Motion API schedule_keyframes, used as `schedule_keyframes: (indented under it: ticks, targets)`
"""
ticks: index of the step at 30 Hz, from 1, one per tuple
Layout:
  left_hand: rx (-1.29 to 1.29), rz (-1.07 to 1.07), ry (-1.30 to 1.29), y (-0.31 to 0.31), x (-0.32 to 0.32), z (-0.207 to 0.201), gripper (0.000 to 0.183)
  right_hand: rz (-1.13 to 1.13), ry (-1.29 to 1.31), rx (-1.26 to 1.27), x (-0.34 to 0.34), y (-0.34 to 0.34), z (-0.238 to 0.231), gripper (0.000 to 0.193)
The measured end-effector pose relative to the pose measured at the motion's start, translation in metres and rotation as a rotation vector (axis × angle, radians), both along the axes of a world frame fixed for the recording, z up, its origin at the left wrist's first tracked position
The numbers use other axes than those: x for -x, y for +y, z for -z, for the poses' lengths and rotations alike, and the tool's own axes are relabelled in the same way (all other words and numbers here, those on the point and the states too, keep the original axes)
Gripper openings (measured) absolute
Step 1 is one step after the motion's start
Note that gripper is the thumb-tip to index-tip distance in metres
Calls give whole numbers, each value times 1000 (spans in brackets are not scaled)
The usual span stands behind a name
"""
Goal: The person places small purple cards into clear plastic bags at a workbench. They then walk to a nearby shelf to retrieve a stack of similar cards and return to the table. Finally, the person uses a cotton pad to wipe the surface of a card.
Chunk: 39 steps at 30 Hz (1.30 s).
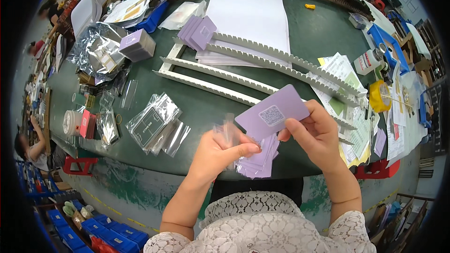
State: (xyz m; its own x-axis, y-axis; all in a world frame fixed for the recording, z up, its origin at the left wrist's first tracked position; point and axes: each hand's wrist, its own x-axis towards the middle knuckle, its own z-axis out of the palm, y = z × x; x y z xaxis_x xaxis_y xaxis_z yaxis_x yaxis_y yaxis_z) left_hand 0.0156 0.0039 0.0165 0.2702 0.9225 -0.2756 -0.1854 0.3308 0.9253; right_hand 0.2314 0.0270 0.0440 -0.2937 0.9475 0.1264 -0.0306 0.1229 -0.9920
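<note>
My right hand pinches a light purple card between thumb and fingers. The card is tilted, with a square code printed on its face. Close by on the left, my left hand is closed, thumb against fingers, on a piece of clear plastic film smeared by motion. Below and between the hands, at the table's near edge, lies a loose pile of purple cards, partly covered by my left fingers. Beyond my hands stands a white notched rack, with several purple cards at its far left end.
Clear plastic sleeves lie on the green table to the left. Behind them sits a stack of purple cards. Papers, a bottle and yellow tape are at right. White sheets spread behind the rack.
</note>
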Motion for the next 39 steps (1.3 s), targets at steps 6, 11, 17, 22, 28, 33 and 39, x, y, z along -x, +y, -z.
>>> schedule_keyframes:
  ticks: [6, 11, 17, 22, 28, 33, 39]
  targets:
    - [41, 56, 7, -2, 3, 10, 21, -44, -59, 77, 1, 0, 2, 11]
    - [155, 27, -112, 4, 7, 5, 26, -104, -1, 257, -6, 6, 3, 10]
    - [111, 71, -49, 4, 8, 15, 26, 9, 73, 187, 1, 7, -3, 10]
    - [157, 56, -115, 5, 1, 3, 27, -49, -36, 208, 3, 2, 0, 11]
    - [172, 24, -121, 6, 5, 11, 25, -104, -9, 318, -5, 7, 5, 10]
    - [78, 53, -98, 6, 6, 16, 21, 52, 74, 120, -5, 8, -2, 10]
    - [89, 13, -122, 2, 0, 9, 21, -12, -18, 81, 2, 1, 0, 12]
